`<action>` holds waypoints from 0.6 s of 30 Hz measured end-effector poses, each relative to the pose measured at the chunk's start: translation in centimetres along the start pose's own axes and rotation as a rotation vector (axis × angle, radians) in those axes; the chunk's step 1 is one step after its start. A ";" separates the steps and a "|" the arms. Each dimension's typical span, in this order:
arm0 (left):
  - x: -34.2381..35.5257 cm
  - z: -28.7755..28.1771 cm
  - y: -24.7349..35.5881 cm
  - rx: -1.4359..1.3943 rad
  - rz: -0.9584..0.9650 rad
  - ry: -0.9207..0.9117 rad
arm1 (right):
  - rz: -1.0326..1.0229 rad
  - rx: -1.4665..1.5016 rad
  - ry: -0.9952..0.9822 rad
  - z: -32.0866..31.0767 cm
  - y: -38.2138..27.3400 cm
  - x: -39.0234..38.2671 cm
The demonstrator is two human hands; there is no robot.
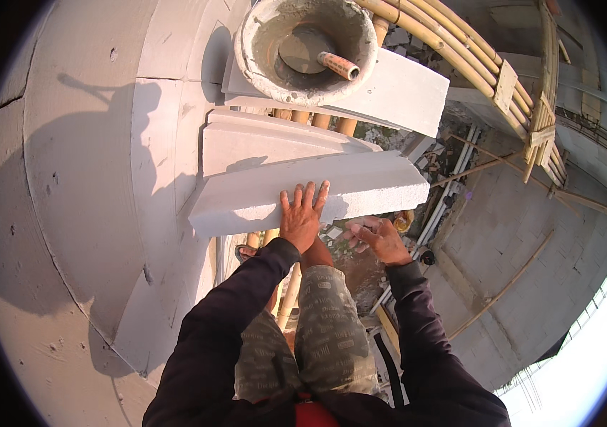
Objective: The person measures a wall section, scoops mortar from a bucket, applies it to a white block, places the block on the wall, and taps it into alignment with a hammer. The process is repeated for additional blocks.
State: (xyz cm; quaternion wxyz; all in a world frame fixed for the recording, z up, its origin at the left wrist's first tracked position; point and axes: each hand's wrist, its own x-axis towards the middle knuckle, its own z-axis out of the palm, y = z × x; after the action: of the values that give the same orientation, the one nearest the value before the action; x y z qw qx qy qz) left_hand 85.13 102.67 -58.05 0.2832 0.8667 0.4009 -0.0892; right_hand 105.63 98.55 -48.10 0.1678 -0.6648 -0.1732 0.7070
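A long pale grey lightweight concrete block [367, 176] lies crosswise in front of me, its near side lit by the sun. My left hand [302, 217] rests on this near side with the fingers spread. Just below the block's right half, my right hand [378, 240] hangs apart from it, fingers loosely curled; whether anything is between them I cannot make out. Behind the block lies another pale block [268, 139]. Farther off, a mortar-crusted bucket [250, 53] holds some grey mortar and a tool with an orange-red round handle [339, 65].
A block wall [97, 142] rises along my left, with my shadow on it. Bamboo poles [289, 295] run beneath me, and rubble lies far below. A bundle of bamboo [453, 46] curves across the upper right. White pipes [453, 185] stand beyond my right hand.
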 end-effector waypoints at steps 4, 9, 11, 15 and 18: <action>3.9 -4.0 -1.7 -0.708 -0.222 0.377 | -0.449 -0.380 0.624 -2.4 -8.2 5.1; 15.4 -9.2 -10.0 -1.970 -0.639 0.378 | -0.887 -1.122 0.841 -1.4 -20.2 15.2; 17.8 -8.8 -11.7 -2.213 -0.438 0.328 | -0.716 -1.459 0.706 -0.2 -23.2 18.5; 17.0 -9.8 -10.6 -2.029 -0.534 0.348 | -0.501 -1.664 0.494 0.4 -24.1 20.8; 12.4 -13.8 -8.5 -1.844 -0.484 0.370 | -0.595 -1.246 0.545 1.1 -24.5 13.7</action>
State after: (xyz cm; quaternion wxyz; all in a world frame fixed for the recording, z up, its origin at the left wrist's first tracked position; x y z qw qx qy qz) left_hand 86.02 122.86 -55.00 0.7578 0.1990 0.5191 0.3417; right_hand 103.88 126.62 -48.66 -0.0190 -0.7137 -0.6674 0.2120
